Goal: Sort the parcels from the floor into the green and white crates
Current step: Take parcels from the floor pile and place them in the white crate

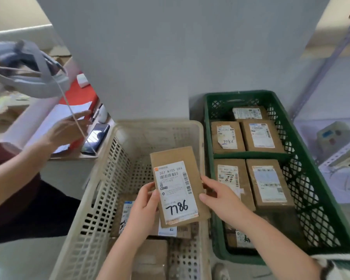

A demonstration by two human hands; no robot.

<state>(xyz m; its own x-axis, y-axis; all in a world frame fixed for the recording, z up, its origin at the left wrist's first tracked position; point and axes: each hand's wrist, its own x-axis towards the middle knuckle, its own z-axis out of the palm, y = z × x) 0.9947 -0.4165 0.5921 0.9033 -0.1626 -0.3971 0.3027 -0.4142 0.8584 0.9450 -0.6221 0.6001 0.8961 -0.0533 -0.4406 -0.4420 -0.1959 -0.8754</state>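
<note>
Both my hands hold a flat brown cardboard parcel [178, 184] with a white label marked "7786" above the white crate [101, 190]. My left hand [143, 207] grips its lower left edge. My right hand [218, 197] grips its right edge. A few brown parcels [150, 257] lie at the bottom of the white crate. The green crate [311, 188] stands to the right, touching the white one. Several labelled brown parcels [269, 182] lie flat in it.
Another person stands at the left, one hand [67, 128] out, holding a grey headset [34, 71] with a cable. Behind them a desk holds a phone [95, 138] and papers [57, 122]. A white wall stands behind the crates. A metal shelf [335, 138] rises at the right.
</note>
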